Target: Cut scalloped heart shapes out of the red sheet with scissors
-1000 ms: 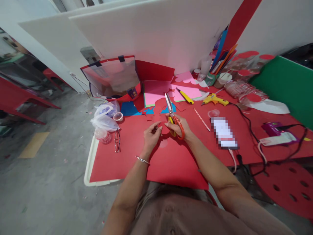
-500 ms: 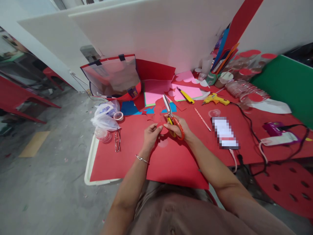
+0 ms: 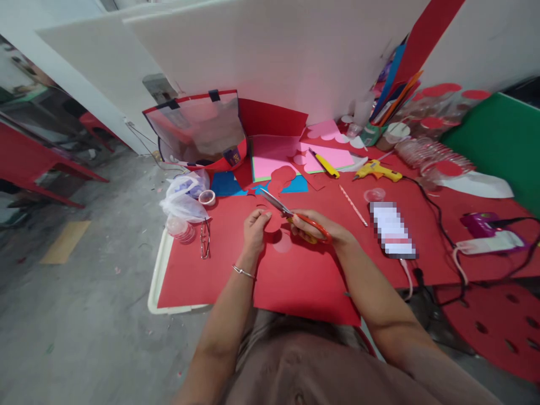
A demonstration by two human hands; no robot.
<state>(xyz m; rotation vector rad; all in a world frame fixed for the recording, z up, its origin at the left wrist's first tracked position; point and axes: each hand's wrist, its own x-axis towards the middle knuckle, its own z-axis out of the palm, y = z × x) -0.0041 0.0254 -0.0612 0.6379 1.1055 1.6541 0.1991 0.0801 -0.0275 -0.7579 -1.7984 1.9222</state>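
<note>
I saw the left hand point(image 3: 255, 229) at frame centre pinching a red paper disc point(image 3: 274, 221) near its left edge. The right hand point(image 3: 311, 223) gripped the scissors point(image 3: 280, 205), blades pointing upper left past the disc's upper edge. Below, I had red sheet point(image 3: 306, 295) running between the forearms to its front edge at lower centre. Eyeglasses point(image 3: 205, 239) lay apart at centre left; a striped stick point(image 3: 353, 205) and smartphone point(image 3: 393, 229) bounded the right side.
</note>
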